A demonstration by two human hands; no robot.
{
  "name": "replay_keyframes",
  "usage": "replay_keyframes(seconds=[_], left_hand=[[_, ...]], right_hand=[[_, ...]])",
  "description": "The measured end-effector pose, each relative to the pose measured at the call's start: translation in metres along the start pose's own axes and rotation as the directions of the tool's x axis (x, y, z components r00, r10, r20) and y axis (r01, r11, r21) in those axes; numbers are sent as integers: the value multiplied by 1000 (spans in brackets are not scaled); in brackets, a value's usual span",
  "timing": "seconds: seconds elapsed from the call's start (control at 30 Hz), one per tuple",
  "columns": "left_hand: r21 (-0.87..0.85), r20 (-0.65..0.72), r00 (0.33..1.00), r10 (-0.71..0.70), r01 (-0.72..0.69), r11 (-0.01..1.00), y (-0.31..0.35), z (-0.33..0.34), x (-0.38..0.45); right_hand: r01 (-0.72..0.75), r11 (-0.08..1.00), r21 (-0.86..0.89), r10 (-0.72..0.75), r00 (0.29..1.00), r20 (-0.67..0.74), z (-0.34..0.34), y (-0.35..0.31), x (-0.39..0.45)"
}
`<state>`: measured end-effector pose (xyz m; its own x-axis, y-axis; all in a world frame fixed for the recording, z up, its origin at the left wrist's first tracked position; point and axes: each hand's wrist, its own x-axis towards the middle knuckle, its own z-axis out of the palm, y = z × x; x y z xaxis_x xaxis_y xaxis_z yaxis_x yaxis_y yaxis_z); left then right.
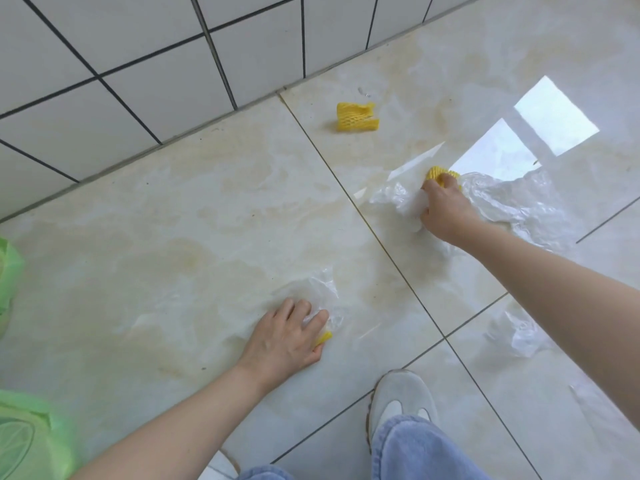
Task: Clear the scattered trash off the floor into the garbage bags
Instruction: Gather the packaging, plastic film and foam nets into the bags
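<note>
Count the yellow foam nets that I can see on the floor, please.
3. One yellow foam net lies free near the wall. One is under the right hand, with clear plastic. One peeks from under the left hand. Plastic may hide more.

- Bare floor (194,220) lies open between the hands and the tiled wall (138,64).
- A yellow foam net (356,116) sits beyond the right hand (446,209).
- Green garbage bags (24,438) crowd the left hand's (287,337) outer side.

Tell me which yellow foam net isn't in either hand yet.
The net lying alone by the wall; the other two are under the left hand and the right hand.
</note>
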<state>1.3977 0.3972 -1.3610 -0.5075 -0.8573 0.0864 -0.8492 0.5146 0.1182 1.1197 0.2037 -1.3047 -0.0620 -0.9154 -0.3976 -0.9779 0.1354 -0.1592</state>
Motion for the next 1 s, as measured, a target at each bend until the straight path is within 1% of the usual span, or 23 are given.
replay_keyframes(seconds=[0.17, 0.27, 0.33, 0.4, 0.5, 0.63, 0.8, 0.87, 0.93, 1.0], left_hand=[[27, 11, 999, 50, -50, 998, -8, -8, 16], [17, 42, 999, -10, 10, 1000, -15, -13, 25], [-23, 70, 992, -107, 109, 994, -21, -18, 29], [-107, 75, 975, -211, 218, 970, -31, -25, 32], [-243, 58, 944, -326, 330, 912, -47, -37, 35], [-303, 73, 894, -442, 442, 844, -69, -59, 35], [-426, 45, 809, -586, 546, 721, -100, -104, 31], [-474, 20, 769, -639, 570, 671, -113, -129, 30], [-500, -6, 727, -686, 592, 632, -128, -157, 29], [-515, -49, 681, -731, 609, 602, -144, -186, 24]], right_hand=[[70, 993, -95, -76, 995, -65, 13, -5, -9], [55, 994, -94, -61, 996, -58, 20, -7, -14], [55, 996, -67, -59, 997, -58, 20, -8, -16], [84, 996, -10, -84, 995, -55, 18, -12, -19], [194, 978, 73, -191, 981, -45, 17, -29, -24], [341, 919, 198, -338, 940, -53, 12, -78, -34], [434, 825, 361, -423, 899, -112, 1, -147, -59], [434, 800, 414, -429, 897, -110, -5, -172, -71], [362, 759, 541, -394, 917, -60, -13, -196, -85], [265, 671, 692, -371, 929, 5, -22, -223, -98]])
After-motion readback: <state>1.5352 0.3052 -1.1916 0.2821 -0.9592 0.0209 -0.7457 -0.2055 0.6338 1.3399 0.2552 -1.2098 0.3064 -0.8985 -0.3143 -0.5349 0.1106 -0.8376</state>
